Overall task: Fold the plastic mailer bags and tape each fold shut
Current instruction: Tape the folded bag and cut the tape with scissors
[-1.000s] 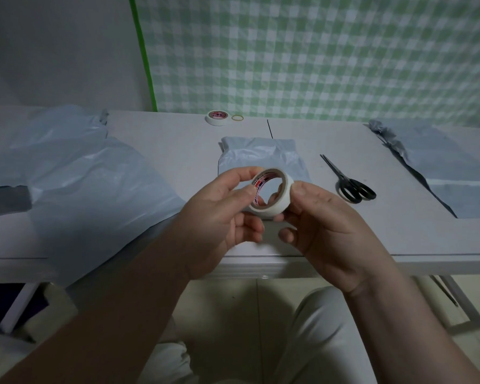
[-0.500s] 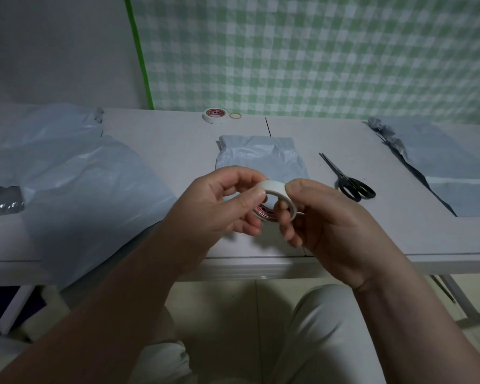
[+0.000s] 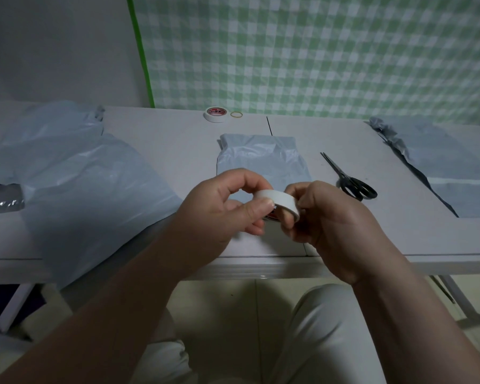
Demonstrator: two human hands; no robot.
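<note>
both hands up over the near table edge point(image 3: 261, 259), sharing one tape roll point(image 3: 279, 200): left hand point(image 3: 219, 209) pinching its rim between thumb and fingertips, right hand point(image 3: 330, 217) curled around the far side, probably hunting for the loose end. folded bag point(image 3: 261, 153) waiting just beyond, untaped. risk: torn or missed end; fold springing open meanwhile.

Both hands point(image 3: 272, 214) grip a white tape roll point(image 3: 278, 202) above the folded mailer point(image 3: 261, 159).
</note>
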